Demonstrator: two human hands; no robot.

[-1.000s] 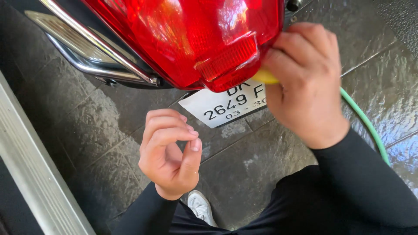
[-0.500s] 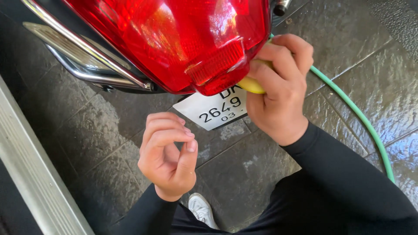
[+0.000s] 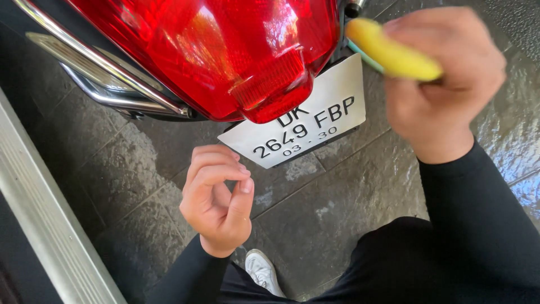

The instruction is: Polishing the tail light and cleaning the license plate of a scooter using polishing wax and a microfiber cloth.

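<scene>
Where glossy red tail light (image 3: 225, 50) curves, right hand (image 3: 444, 84) around soft yellow sponge (image 3: 394, 53).

The yellow sponge (image 3: 396, 53) is a thick, rounded pad, bright yellow with what may be a thin teal layer along its lower edge, though motion blur makes that hard to confirm. It sits clamped in the right hand (image 3: 444, 90), tilted so one end points up and to the left, the other buried under the fingers. It is held just beside the upper right corner of the white licence plate (image 3: 304, 121), near the edge of the red tail light (image 3: 225, 50).
</scene>
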